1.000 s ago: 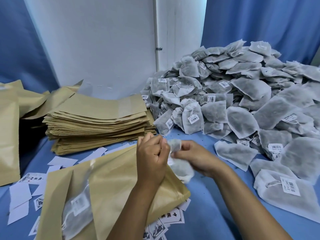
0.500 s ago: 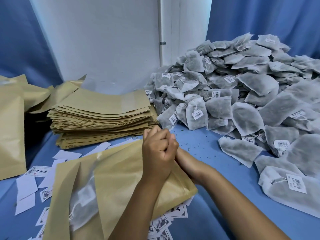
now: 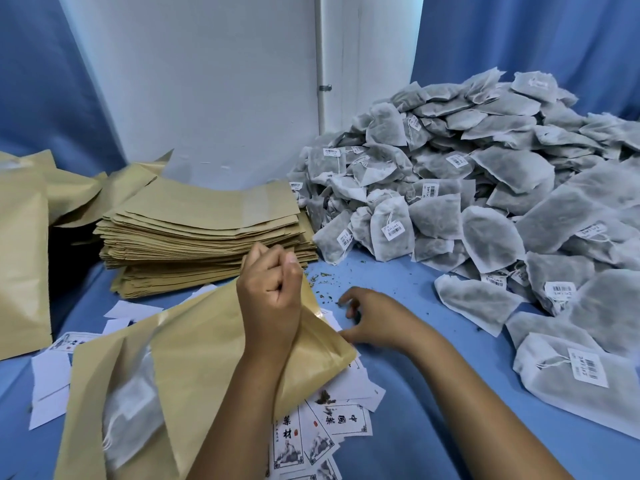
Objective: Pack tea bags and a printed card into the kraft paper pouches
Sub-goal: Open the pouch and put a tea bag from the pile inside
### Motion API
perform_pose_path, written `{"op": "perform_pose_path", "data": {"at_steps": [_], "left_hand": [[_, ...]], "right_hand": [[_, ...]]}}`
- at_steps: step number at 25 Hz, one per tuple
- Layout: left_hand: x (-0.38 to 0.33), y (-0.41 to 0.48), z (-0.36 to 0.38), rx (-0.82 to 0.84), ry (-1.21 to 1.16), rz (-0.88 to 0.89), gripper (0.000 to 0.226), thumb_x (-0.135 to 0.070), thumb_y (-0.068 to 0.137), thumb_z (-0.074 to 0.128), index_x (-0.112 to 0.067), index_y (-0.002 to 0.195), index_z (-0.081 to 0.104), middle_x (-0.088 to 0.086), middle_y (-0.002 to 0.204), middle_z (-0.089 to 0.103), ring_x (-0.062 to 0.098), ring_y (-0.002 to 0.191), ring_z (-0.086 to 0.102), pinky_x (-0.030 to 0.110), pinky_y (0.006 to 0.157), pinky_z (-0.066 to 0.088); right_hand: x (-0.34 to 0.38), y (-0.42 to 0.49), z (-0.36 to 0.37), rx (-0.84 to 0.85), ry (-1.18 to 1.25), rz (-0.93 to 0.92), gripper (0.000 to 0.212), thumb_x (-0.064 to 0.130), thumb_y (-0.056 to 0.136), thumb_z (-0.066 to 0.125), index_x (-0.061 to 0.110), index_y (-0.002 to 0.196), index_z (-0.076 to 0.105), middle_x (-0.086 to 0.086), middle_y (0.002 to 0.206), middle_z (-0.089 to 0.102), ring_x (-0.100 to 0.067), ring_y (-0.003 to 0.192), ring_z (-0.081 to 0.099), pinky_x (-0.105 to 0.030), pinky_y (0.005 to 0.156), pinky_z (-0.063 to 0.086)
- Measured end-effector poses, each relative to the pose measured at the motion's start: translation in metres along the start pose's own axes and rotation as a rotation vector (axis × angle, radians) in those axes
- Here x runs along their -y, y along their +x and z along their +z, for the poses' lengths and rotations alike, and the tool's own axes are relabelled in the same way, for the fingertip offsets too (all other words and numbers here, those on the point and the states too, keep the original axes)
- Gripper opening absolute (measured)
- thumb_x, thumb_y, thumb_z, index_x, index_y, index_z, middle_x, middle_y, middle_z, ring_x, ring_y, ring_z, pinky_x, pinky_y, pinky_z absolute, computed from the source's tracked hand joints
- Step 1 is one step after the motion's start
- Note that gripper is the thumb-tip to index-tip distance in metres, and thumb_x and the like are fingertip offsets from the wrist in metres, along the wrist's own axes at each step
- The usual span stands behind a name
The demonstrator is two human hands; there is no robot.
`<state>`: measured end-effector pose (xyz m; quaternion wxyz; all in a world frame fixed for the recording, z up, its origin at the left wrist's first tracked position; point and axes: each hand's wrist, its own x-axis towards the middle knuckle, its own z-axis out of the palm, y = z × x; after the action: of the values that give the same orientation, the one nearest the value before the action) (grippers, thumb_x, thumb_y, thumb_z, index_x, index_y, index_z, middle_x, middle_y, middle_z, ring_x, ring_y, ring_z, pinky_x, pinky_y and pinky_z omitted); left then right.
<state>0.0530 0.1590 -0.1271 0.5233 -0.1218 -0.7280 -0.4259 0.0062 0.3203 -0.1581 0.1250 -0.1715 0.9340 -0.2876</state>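
Observation:
A kraft paper pouch (image 3: 207,358) lies in front of me with its mouth pointing away. A tea bag (image 3: 128,410) shows through its clear window. My left hand (image 3: 270,299) is a fist that grips the upper lip of the pouch mouth and holds it up. To the right of the mouth, my right hand (image 3: 374,320) rests on the blue table with fingers loosely curled and nothing in them. Printed cards (image 3: 322,431) lie partly under the pouch's near right corner. A big pile of tea bags (image 3: 485,202) fills the right side.
A stack of flat kraft pouches (image 3: 207,230) sits behind the held pouch. A filled pouch (image 3: 20,265) stands at the far left. Blank white card backs (image 3: 48,386) are scattered at the left, and tea crumbs (image 3: 325,289) dot the table by my right hand.
My right hand pushed a tea bag into the pouch mouth, then drew out empty and moved right onto the table. My left hand kept hold of the pouch lip.

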Motion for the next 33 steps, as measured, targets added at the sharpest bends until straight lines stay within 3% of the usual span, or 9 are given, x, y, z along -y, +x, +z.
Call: {"op": "perform_pose_path", "data": {"at_steps": [2,5,9,13,18,23,26,29,33], "left_hand": [[-0.001,0.000,0.000,0.001,-0.009,-0.001,0.042,-0.012,0.093,0.041,-0.020,0.053,0.029,-0.002,0.055,0.028,0.021,0.062,0.027,0.032,0.062,0.028],[0.001,0.000,-0.002,-0.003,0.008,-0.013,0.045,-0.012,0.093,0.041,-0.015,0.050,0.029,-0.005,0.055,0.026,0.021,0.061,0.026,0.034,0.061,0.029],[0.003,-0.001,-0.001,0.008,0.018,0.001,0.043,-0.011,0.092,0.041,-0.018,0.052,0.028,-0.012,0.057,0.026,0.019,0.061,0.027,0.031,0.062,0.030],[0.003,-0.001,0.000,0.007,0.013,0.001,0.041,-0.012,0.092,0.040,-0.021,0.055,0.028,-0.012,0.057,0.025,0.017,0.061,0.027,0.025,0.062,0.028],[0.006,-0.003,0.000,0.021,0.038,-0.021,0.046,-0.013,0.092,0.040,-0.009,0.047,0.028,-0.005,0.054,0.028,0.018,0.062,0.028,0.029,0.061,0.028],[0.003,-0.003,0.001,0.034,0.028,-0.010,0.042,-0.013,0.092,0.040,-0.019,0.052,0.027,-0.012,0.056,0.023,0.017,0.061,0.026,0.027,0.062,0.026],[0.004,-0.003,0.001,0.033,0.035,-0.011,0.044,-0.013,0.092,0.040,-0.016,0.050,0.026,-0.009,0.055,0.024,0.018,0.061,0.027,0.028,0.061,0.026],[0.004,-0.004,0.001,0.037,0.044,-0.011,0.047,-0.012,0.092,0.040,-0.009,0.046,0.027,-0.008,0.055,0.025,0.020,0.061,0.028,0.030,0.061,0.026],[0.002,-0.004,0.001,0.035,0.045,0.006,0.048,-0.012,0.091,0.041,-0.007,0.045,0.028,-0.009,0.055,0.025,0.019,0.060,0.028,0.029,0.061,0.025]], "right_hand": [[0.015,0.009,0.021,-0.018,-0.110,-0.080,0.036,0.030,0.077,0.066,0.023,0.111,0.055,0.007,0.093,0.057,-0.015,0.083,0.054,-0.028,0.071,0.043],[0.020,0.013,0.026,-0.098,0.023,-0.045,0.008,0.019,0.080,0.060,0.025,0.086,0.060,0.010,0.076,0.056,-0.014,0.080,0.056,-0.025,0.066,0.042],[0.016,0.012,0.034,-0.041,-0.139,-0.155,0.037,0.031,0.082,0.064,0.020,0.117,0.054,0.002,0.111,0.048,-0.017,0.106,0.042,-0.029,0.081,0.040],[0.034,0.017,0.039,0.010,-0.120,-0.132,0.008,0.007,0.086,0.051,0.014,0.089,0.052,-0.005,0.085,0.052,-0.020,0.081,0.044,-0.026,0.058,0.032],[0.020,0.000,0.014,0.003,-0.053,-0.051,0.020,0.017,0.077,0.068,0.018,0.097,0.061,0.007,0.084,0.046,-0.011,0.073,0.046,-0.020,0.062,0.037],[0.026,-0.008,0.008,0.090,-0.099,0.030,0.024,0.006,0.077,0.060,0.026,0.063,0.055,0.008,0.072,0.057,-0.012,0.072,0.054,-0.018,0.058,0.041],[0.029,-0.014,0.006,0.091,-0.156,0.052,0.011,0.014,0.077,0.063,0.021,0.085,0.060,0.001,0.094,0.062,-0.016,0.085,0.057,-0.025,0.070,0.044],[0.028,-0.015,0.013,0.082,-0.279,0.076,0.028,0.016,0.075,0.062,0.010,0.103,0.060,-0.006,0.104,0.064,-0.019,0.080,0.052,-0.028,0.068,0.043],[0.025,-0.012,0.004,0.019,0.015,0.089,0.010,0.007,0.076,0.066,0.017,0.075,0.065,0.001,0.074,0.064,-0.016,0.067,0.057,-0.023,0.061,0.044]]}}
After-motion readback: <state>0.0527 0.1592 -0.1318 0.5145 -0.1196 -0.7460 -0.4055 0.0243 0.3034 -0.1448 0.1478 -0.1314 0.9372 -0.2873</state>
